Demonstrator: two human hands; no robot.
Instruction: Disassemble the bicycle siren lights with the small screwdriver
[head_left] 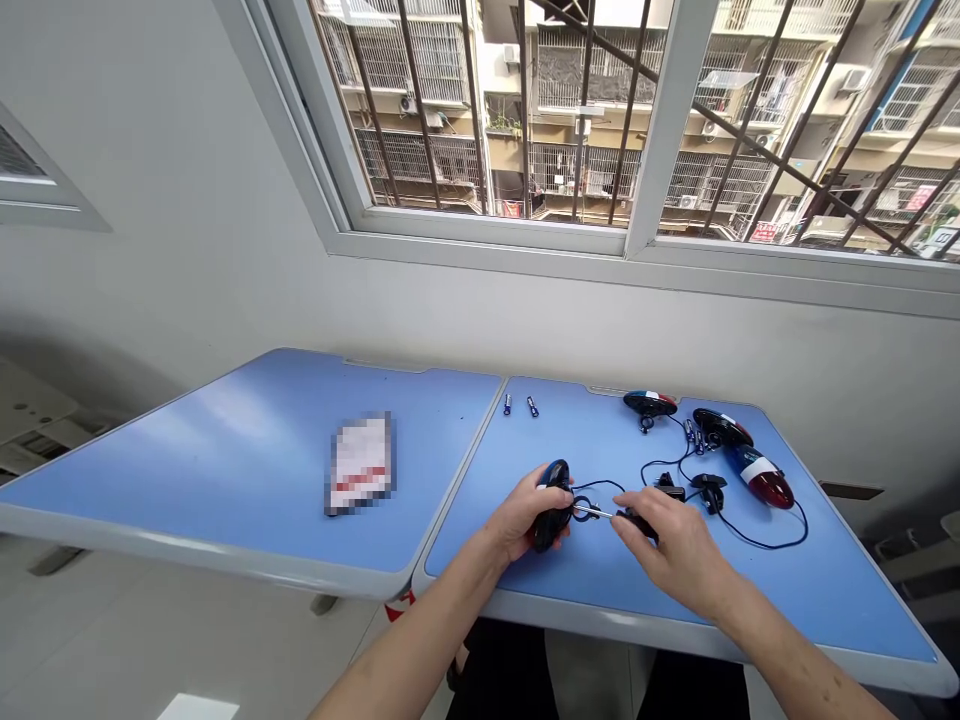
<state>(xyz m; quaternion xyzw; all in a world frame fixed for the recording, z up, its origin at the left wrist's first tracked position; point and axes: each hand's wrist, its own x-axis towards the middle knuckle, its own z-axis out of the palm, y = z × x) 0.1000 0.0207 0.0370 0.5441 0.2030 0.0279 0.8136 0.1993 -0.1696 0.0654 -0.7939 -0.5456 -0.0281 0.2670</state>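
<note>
In the head view, the person's left hand (521, 512) was closed around a black, blue-topped oval unit (553, 532), thumb pressed over its near face and fingers wrapped beneath. The unit was held just above the near part of the bench (480, 500), with a thin cable running off it to the right. The right hand (679, 545) was closed too, fingers curled around the dark handle of a screwdriver (604, 513).

The relation that mattered lay between these two: the unit was directly left of the right hand, its long axis running away from the person, while the screwdriver's shaft ran sideways, nearly square to it, tip towards the unit. The left hand touched the unit; the right reached it only through the shaft (whether the tip sat in a screw was too small to tell).

Further right lay a similar unit with a red end (772, 487), well apart from both hands, and beyond the left hand lay two batteries (532, 406).
</note>
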